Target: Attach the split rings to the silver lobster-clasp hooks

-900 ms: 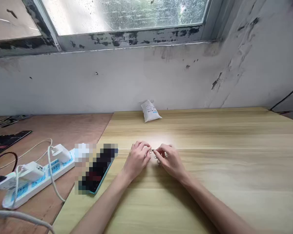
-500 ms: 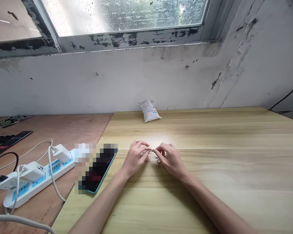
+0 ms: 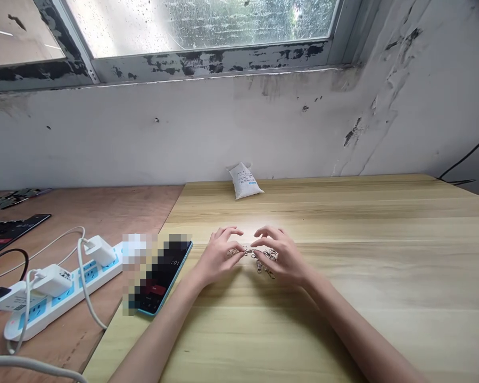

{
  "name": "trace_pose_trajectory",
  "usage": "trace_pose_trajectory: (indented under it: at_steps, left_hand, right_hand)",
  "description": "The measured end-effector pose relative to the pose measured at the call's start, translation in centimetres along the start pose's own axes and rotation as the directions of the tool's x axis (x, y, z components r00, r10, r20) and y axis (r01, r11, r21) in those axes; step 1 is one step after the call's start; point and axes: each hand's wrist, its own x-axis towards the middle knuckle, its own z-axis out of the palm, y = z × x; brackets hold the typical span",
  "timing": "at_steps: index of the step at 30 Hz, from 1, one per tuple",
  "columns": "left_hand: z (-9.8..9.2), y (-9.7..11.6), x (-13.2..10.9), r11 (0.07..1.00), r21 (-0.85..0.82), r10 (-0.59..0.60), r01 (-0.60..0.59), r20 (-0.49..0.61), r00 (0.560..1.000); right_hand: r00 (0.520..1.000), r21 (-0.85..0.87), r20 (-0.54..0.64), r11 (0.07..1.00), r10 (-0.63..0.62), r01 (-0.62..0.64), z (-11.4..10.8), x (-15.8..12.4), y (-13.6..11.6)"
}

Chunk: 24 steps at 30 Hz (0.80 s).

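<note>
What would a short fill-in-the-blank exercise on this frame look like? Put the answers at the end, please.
1. The left hand and right hand are close to small shiny pieces that look made of ____.
2. The phone lies nearer the ____ hand.
3. The power strip is white with ____ socket faces.
4. The packet lies close to the ____ below the window.

Missing words: metal; left; blue; wall.

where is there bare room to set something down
Bare tabletop spreads right of the right hand; another patch between the white packet and left hand. Crowded: the metal pieces by both hands, and the power strip beside the phone.
</note>
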Motion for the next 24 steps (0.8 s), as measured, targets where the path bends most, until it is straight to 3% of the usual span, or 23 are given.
trace_pose_trajectory:
  at_steps: [4,7,13,20,24]
  left_hand:
    - [-1.6,-0.3,-0.2,0.994,-0.106,0.008,0.009,0.159,0.987]
    - [-1.7,-0.3,-0.3,0.994,-0.111,0.021,0.002,0.204,0.979]
    - [0.4,-0.5,0.4,0.99,0.129,-0.061,0.059,0.017,0.998]
    - [2.0,-0.4,1.4,0.921,0.382,0.076,-0.074,0.011,0.997]
    - [2.0,-0.1,1.3,0.933,0.347,0.097,-0.091,0.0,0.995]
  right_hand:
    - [0.992,-0.038,0.104,0.997,0.077,-0.074,-0.1,-0.3,1.0]
    - [0.977,-0.106,0.19,0.991,0.1,-0.081,0.3,-0.5,1.3]
    - [0.971,-0.14,0.209,0.986,0.114,-0.086,1.1,-0.4,1.1]
    - [0.967,-0.161,0.213,0.982,0.137,-0.103,0.5,-0.5,1.3]
    - [0.969,-0.176,0.211,0.98,0.127,-0.09,0.1,-0.4,1.4]
